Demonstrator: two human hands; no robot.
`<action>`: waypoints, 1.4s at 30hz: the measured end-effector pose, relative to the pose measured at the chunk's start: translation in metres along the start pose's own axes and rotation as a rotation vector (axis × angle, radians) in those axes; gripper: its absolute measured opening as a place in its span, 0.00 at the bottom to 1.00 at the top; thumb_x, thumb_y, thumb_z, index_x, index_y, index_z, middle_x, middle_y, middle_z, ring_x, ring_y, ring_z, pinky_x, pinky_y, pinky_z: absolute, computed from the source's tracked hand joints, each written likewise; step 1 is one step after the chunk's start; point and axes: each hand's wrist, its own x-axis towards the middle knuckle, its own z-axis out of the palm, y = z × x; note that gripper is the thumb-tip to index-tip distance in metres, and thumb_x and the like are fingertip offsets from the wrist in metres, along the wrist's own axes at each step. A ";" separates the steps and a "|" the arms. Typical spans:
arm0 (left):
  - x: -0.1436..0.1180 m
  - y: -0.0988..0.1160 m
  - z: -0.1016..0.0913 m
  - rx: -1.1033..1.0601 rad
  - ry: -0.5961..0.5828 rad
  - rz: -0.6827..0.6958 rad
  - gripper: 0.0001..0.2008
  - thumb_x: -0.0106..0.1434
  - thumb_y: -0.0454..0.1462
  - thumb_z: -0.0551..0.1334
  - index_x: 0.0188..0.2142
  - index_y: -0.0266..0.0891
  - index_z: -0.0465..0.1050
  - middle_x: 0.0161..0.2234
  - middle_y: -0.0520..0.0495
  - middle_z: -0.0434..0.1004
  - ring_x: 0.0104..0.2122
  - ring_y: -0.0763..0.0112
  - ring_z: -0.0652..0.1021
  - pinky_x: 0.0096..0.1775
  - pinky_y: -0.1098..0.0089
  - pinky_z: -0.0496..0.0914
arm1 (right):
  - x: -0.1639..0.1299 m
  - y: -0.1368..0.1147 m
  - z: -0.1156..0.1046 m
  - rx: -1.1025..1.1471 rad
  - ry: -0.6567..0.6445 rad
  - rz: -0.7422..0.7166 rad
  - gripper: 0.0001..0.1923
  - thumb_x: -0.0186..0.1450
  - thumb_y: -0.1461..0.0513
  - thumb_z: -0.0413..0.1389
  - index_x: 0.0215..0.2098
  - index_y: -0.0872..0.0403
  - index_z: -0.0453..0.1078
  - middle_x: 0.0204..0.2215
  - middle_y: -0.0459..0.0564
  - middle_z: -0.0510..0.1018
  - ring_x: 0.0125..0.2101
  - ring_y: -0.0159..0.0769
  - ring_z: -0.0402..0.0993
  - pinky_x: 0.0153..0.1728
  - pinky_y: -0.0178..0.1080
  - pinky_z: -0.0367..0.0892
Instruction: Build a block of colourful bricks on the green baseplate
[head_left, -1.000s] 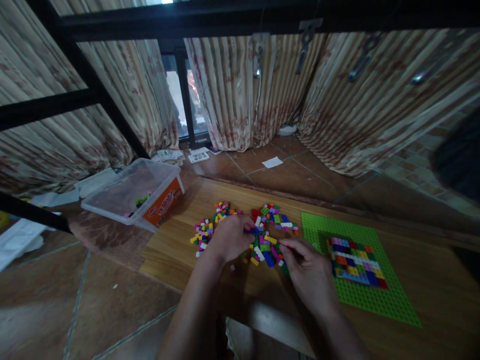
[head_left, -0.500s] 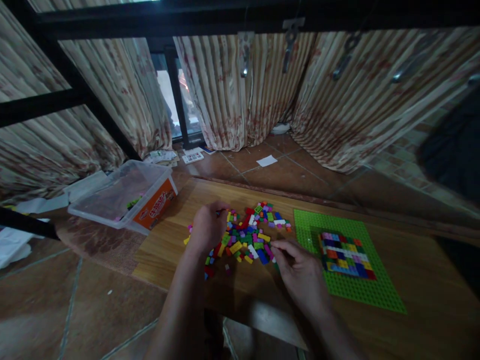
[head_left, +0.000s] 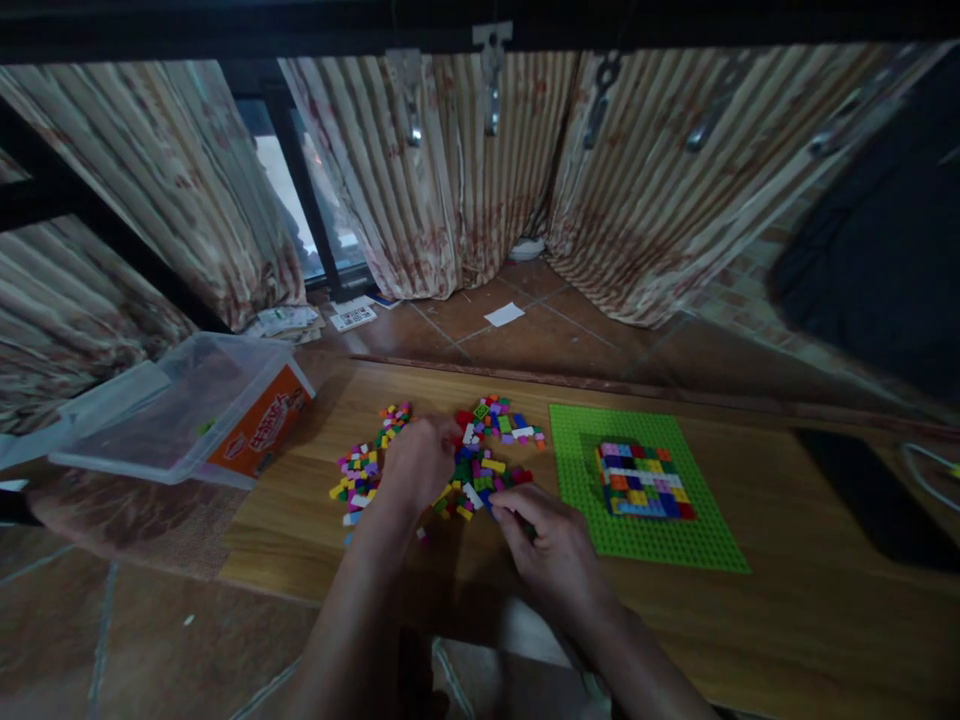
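Note:
Loose toy building bricks (head_left: pixel 491 468) in many colours lie scattered on a wooden table. My left hand (head_left: pixel 420 462) is over the pile, fingers curled down among the bricks beside some red ones; whatever they grip is hidden. At the pile's near right edge, my right hand (head_left: pixel 553 540) has thumb and forefinger pinched together by a blue brick (head_left: pixel 485 499). What sits in that pinch is too small to make out. To the right lies a green baseplate (head_left: pixel 574 490), bearing a multicoloured block of joined bricks (head_left: pixel 646 482).
A clear plastic box (head_left: pixel 161 440) with an orange label stands left of the wooden table (head_left: pixel 292 510). A dark flat object (head_left: pixel 870 490) and a white cable (head_left: pixel 919 480) are at the right. Striped curtains (head_left: pixel 480 180) hang behind, with paper (head_left: pixel 504 314) on the floor.
The view has turned to the right. My left hand has moved right across the pile, uncovering bricks on its left. My right hand has shifted slightly left, closer to the blue brick.

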 end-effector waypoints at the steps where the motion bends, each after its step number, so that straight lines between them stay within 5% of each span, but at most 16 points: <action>1: 0.000 0.001 0.000 0.051 -0.024 0.007 0.17 0.56 0.27 0.55 0.37 0.42 0.80 0.38 0.44 0.82 0.40 0.62 0.79 0.46 0.66 0.68 | 0.000 0.000 -0.001 0.003 0.002 -0.002 0.10 0.67 0.66 0.51 0.35 0.50 0.74 0.32 0.46 0.79 0.33 0.32 0.75 0.36 0.34 0.68; 5: 0.002 0.002 0.001 0.203 -0.081 0.024 0.20 0.55 0.28 0.55 0.42 0.43 0.80 0.43 0.42 0.80 0.43 0.59 0.78 0.45 0.65 0.68 | -0.001 0.000 -0.007 -0.002 0.009 -0.003 0.10 0.67 0.67 0.52 0.36 0.51 0.74 0.32 0.46 0.79 0.33 0.33 0.75 0.36 0.34 0.68; 14: 0.004 -0.002 0.004 0.234 -0.064 0.034 0.14 0.58 0.30 0.55 0.37 0.40 0.78 0.40 0.42 0.77 0.38 0.62 0.77 0.43 0.65 0.68 | -0.003 0.002 -0.017 0.009 0.014 0.000 0.10 0.67 0.67 0.52 0.36 0.50 0.74 0.33 0.46 0.80 0.34 0.32 0.76 0.37 0.34 0.69; 19: 0.003 -0.011 -0.004 -0.058 -0.017 0.145 0.09 0.61 0.34 0.57 0.37 0.38 0.75 0.39 0.44 0.76 0.37 0.65 0.74 0.43 0.66 0.68 | -0.002 0.004 -0.020 0.030 0.052 -0.012 0.09 0.67 0.67 0.52 0.36 0.51 0.74 0.33 0.46 0.79 0.33 0.32 0.76 0.36 0.34 0.69; 27: -0.012 0.019 -0.004 -0.914 -0.391 0.023 0.18 0.57 0.44 0.67 0.43 0.36 0.74 0.34 0.48 0.76 0.29 0.74 0.71 0.31 0.74 0.64 | 0.003 -0.001 -0.028 0.126 0.322 0.028 0.11 0.66 0.65 0.56 0.46 0.50 0.73 0.40 0.48 0.79 0.37 0.31 0.76 0.38 0.34 0.72; 35: -0.019 0.044 0.017 -0.994 -0.602 -0.024 0.17 0.58 0.46 0.66 0.39 0.35 0.74 0.24 0.55 0.67 0.21 0.82 0.61 0.24 0.77 0.55 | 0.004 0.001 -0.038 0.150 0.361 -0.054 0.09 0.67 0.66 0.56 0.41 0.49 0.75 0.35 0.46 0.79 0.37 0.32 0.75 0.39 0.36 0.71; 42: -0.018 0.057 0.031 -0.916 -0.603 -0.010 0.18 0.58 0.49 0.65 0.29 0.34 0.73 0.22 0.54 0.64 0.21 0.81 0.60 0.24 0.76 0.54 | 0.000 0.007 -0.046 -0.049 0.332 -0.005 0.07 0.68 0.65 0.54 0.38 0.52 0.74 0.32 0.48 0.77 0.35 0.34 0.73 0.36 0.36 0.68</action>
